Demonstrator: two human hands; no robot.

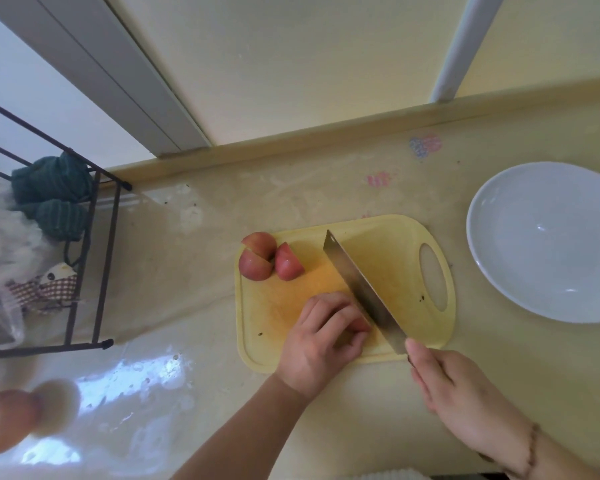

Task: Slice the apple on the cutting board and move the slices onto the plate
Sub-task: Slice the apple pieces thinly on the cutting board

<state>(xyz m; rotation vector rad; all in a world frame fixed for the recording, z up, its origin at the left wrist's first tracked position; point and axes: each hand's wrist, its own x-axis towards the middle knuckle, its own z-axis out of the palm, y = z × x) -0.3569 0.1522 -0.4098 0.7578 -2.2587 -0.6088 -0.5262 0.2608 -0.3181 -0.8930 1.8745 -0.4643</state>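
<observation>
The left hand (pixel 323 336) curled over an apple piece (pixel 361 325) on the yellow cutting board (pixel 395 244), steadying it for the cleaver (pixel 357 289) gripped by the right hand (pixel 444 386). Three cut wedges (pixel 267 259) waited aside; the white plate (pixel 548 244) sat empty.

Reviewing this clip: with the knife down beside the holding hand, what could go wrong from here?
1. The knife blade runs right beside the left hand, whose curled fingers cover an apple piece; a slip could cut a fingertip.
2. The cut apple pieces sit at the cutting board far-left edge, one overhanging it, so a nudge might roll them onto the counter.
</observation>
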